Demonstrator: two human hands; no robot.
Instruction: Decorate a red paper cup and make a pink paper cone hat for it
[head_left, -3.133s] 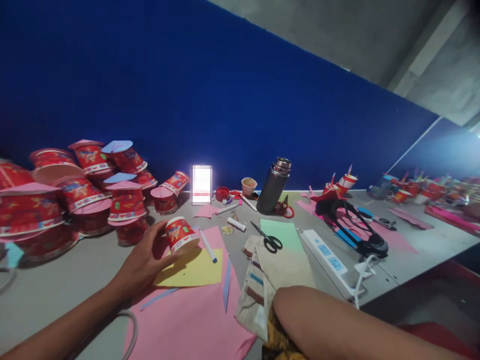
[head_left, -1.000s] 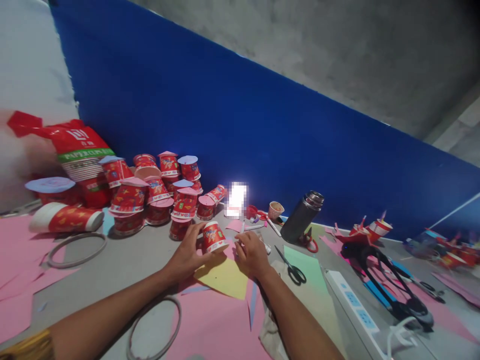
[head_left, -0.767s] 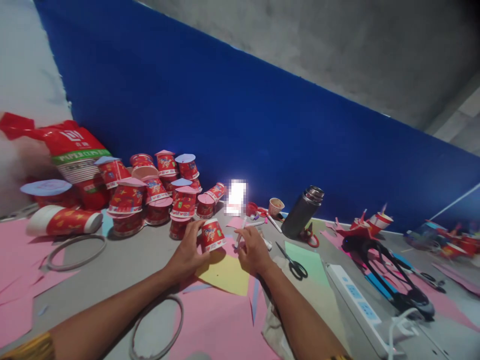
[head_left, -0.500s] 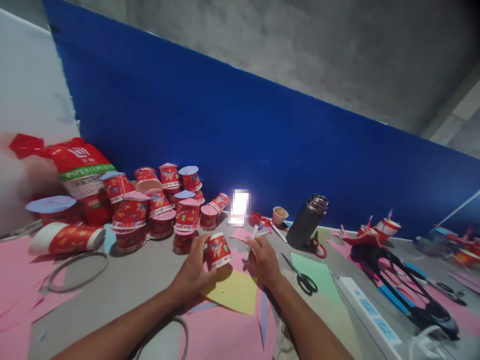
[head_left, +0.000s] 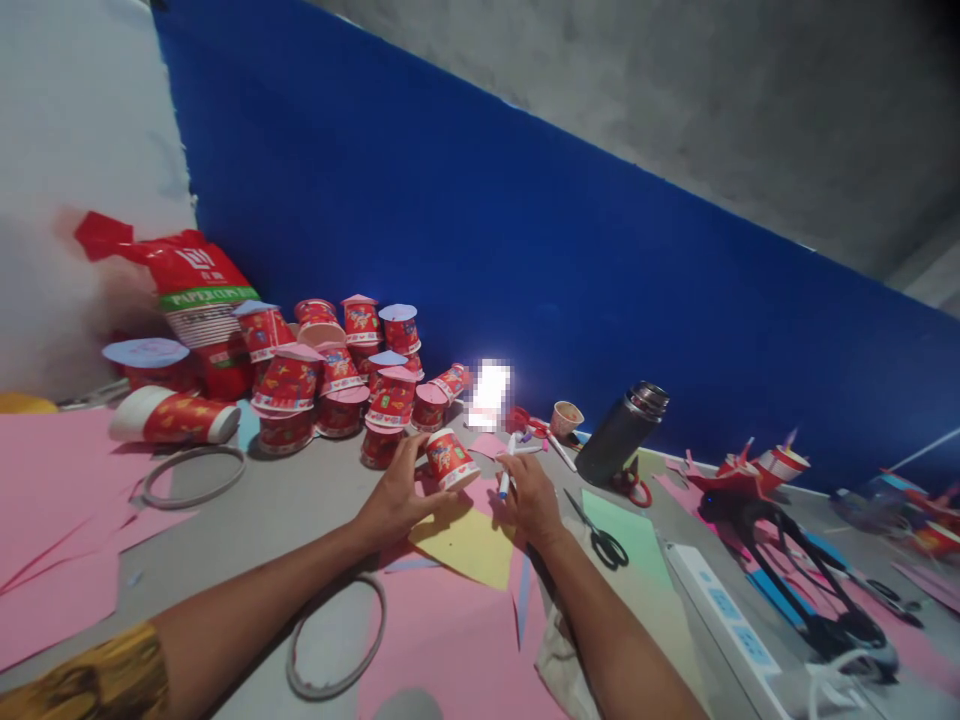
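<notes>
My left hand (head_left: 397, 492) is closed around a red patterned paper cup (head_left: 448, 456), holding it tilted, base up, over the table. Thumb and fingers grip the cup from its left side. Just to the right, my right hand (head_left: 531, 498) pinches a white marker (head_left: 505, 480), its blue end pointing down. A narrow gap separates marker and cup. Beneath both hands lies a yellow paper sheet (head_left: 472, 548) on top of pink paper (head_left: 450, 640). Other pens (head_left: 529, 440) lie just behind my right hand.
Stacked red cups with paper discs (head_left: 289, 380) and a red cup bag (head_left: 202, 300) stand at left. A dark thermos (head_left: 622, 435), black scissors (head_left: 606, 548), green paper (head_left: 630, 540) and a white power strip (head_left: 724, 610) are at right. A grey ring (head_left: 336, 640) lies in front.
The camera view has tilted and shifted, so the stacked cups sit further right and higher. The held cup leans more, and the marker's blue end now shows below my right fingers.
</notes>
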